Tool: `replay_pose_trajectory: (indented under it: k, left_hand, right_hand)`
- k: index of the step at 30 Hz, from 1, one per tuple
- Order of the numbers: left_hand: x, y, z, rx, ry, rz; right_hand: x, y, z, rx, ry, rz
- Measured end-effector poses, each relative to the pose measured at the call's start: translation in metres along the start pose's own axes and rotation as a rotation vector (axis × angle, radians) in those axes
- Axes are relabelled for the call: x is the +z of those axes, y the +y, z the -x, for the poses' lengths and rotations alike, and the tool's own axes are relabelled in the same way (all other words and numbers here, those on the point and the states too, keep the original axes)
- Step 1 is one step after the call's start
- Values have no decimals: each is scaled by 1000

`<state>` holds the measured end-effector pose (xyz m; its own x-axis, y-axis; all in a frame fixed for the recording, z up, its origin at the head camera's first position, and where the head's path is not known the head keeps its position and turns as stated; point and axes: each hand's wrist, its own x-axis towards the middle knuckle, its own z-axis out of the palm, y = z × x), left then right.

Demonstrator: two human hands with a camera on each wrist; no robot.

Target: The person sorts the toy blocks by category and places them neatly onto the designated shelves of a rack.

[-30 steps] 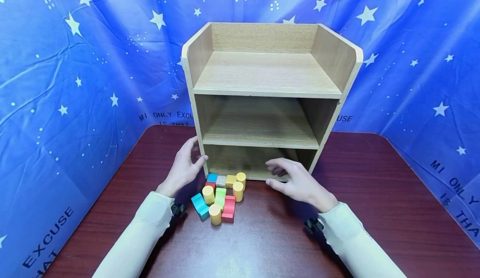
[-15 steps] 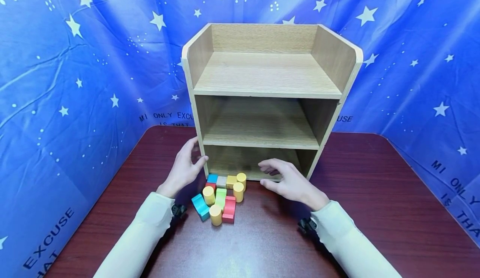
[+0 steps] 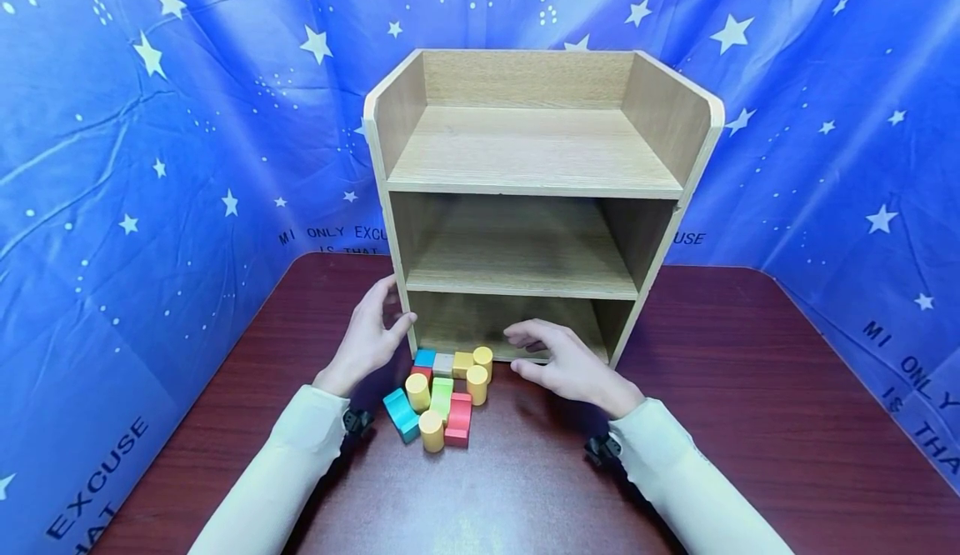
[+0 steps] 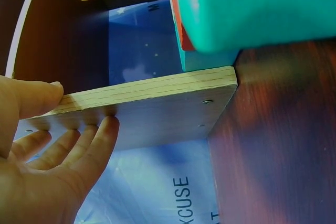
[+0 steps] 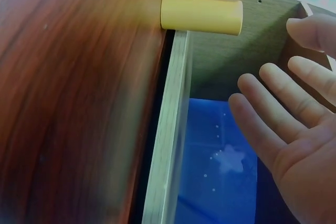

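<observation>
My left hand [image 3: 365, 340] holds the left side panel of a wooden shelf unit [image 3: 536, 151]. In the left wrist view its thumb lies on the panel's front edge and the fingertips [image 4: 110, 123] touch the outer face. My right hand [image 3: 567, 365] hovers before the lowest compartment, fingers spread and loosely bent, holding nothing. Left of it, toy blocks cluster at the shelf's foot: several yellow cylinders [image 3: 477, 384], a teal block [image 3: 401, 414], a red block [image 3: 458, 419], a green block [image 3: 441, 398], a blue block [image 3: 425, 358] and a grey block [image 3: 443, 364].
The shelf unit stands on a dark red wooden table [image 3: 517, 488] and has two compartments below an open top tray. A blue curtain [image 3: 247, 105] with stars and lettering hangs behind and along both sides. Two yellow cylinders sit side by side at the base board [image 5: 165, 166].
My right hand has moved left along the front of the lowest compartment, closer to the blocks. My left hand stays on the side panel, and the blocks have not moved.
</observation>
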<state>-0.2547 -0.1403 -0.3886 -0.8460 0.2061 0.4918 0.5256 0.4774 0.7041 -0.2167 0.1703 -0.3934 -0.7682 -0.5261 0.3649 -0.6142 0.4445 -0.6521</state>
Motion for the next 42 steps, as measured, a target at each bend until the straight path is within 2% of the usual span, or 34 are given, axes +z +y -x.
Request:
replay_pose_trajectory:
  k: [6, 14, 26, 32, 37, 42]
  left_hand:
    - [1, 0, 0, 4, -3, 11]
    - [0, -1, 0, 4, 3, 5]
    - [1, -2, -1, 5, 3, 8]
    - [1, -2, -2, 15, 8, 10]
    - [1, -1, -2, 17, 9, 17]
    - [1, -1, -1, 17, 10, 8]
  right_hand:
    - [4, 2, -3, -40, -17, -8]
    - [9, 6, -9, -35, -37, -50]
    - [15, 9, -15, 45, -51, -121]
    - [12, -10, -17, 69, -80, -158]
    - [9, -25, -17, 57, -95, -185]
    - [19, -4, -20, 70, -108, -206]
